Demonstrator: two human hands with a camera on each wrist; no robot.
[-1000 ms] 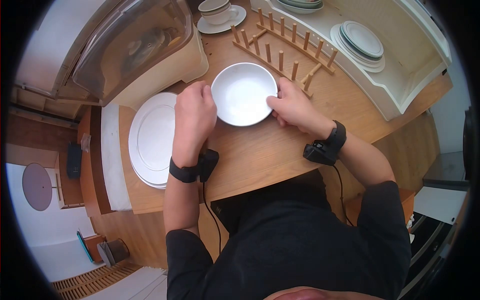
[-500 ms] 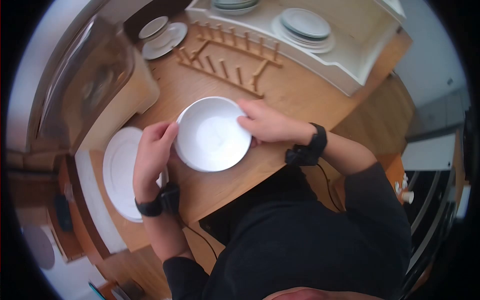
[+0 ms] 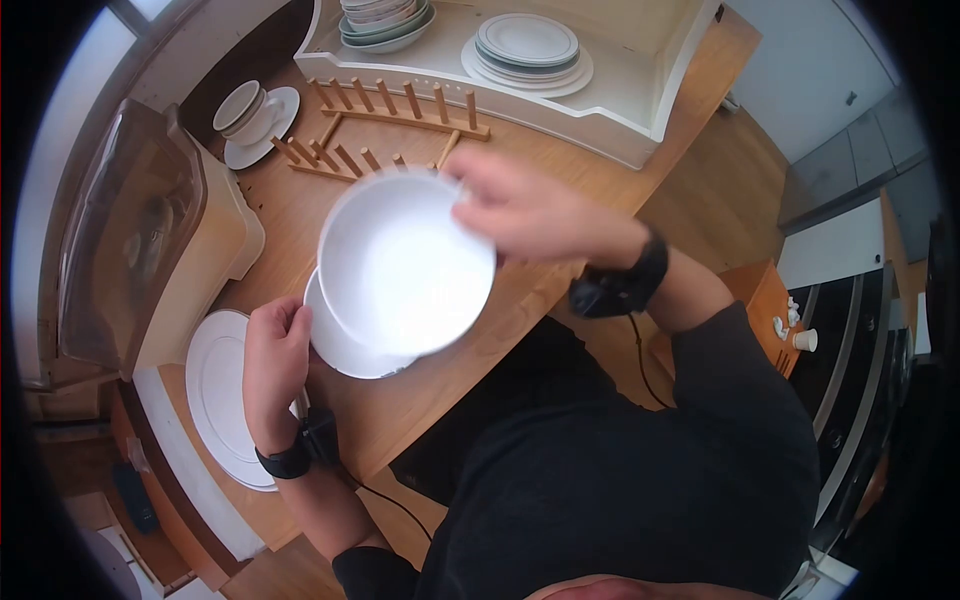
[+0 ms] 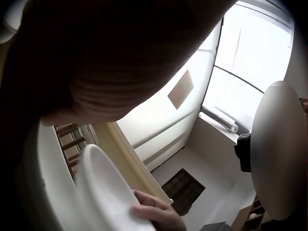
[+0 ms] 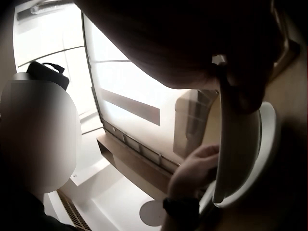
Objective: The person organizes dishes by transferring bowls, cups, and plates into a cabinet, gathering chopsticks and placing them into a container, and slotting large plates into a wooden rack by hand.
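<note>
In the head view, my right hand (image 3: pixel 530 215), blurred, grips the right rim of a white bowl (image 3: pixel 405 265), thumb inside. Under and to the left of it shows a second white bowl (image 3: pixel 350 352), partly covered by the first. My left hand (image 3: pixel 275 365) pinches this lower bowl at its left edge. The left wrist view has the upper bowl (image 4: pixel 108 192) tilted, with the right hand's fingers (image 4: pixel 156 214) at its rim. From the right wrist, the two bowls appear edge-on and apart on one side, the left hand (image 5: pixel 192 175) beyond them.
Behind the bowls lies a wooden peg rack (image 3: pixel 412 102). A cream shelf unit (image 3: pixel 610 130) holds stacked plates (image 3: pixel 528 40) and bowls (image 3: pixel 390 38). Cups (image 3: pixel 255 125) on a saucer stand at the back left, near a clear-lidded box (image 3: pixel 130 240). Large white plates (image 3: pixel 222 400) lie beside my left hand.
The bowls came nearer my body from beside the rack. The upper bowl has risen and shifted off the lower one, which now shows beneath it. The head view has turned.
</note>
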